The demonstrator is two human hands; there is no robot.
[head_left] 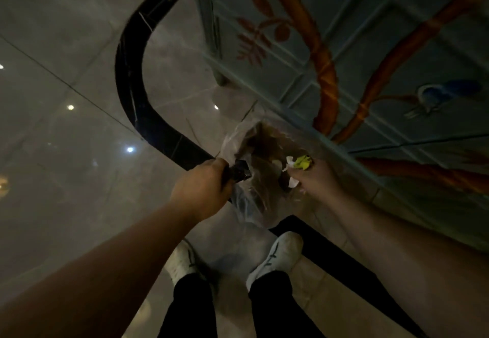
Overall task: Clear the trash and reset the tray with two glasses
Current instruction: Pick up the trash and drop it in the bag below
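A clear plastic trash bag [254, 205] lines a bin on the floor in front of my feet, its mouth open. My left hand [203, 186] is closed around the dark rim of the bin and a fold of the bag at its left side. My right hand [312, 178] hovers over the bag's right side, closed on crumpled trash [299, 164]: white paper and a yellow-green scrap. Brown contents show dimly inside the bag. No tray or glasses are in view.
A painted blue cabinet [370, 46] with orange branches and a blue bird stands at the right, close to the bag. A black curved inlay band [129, 78] runs across the glossy tiled floor. My white shoes [275, 258] stand just below the bag.
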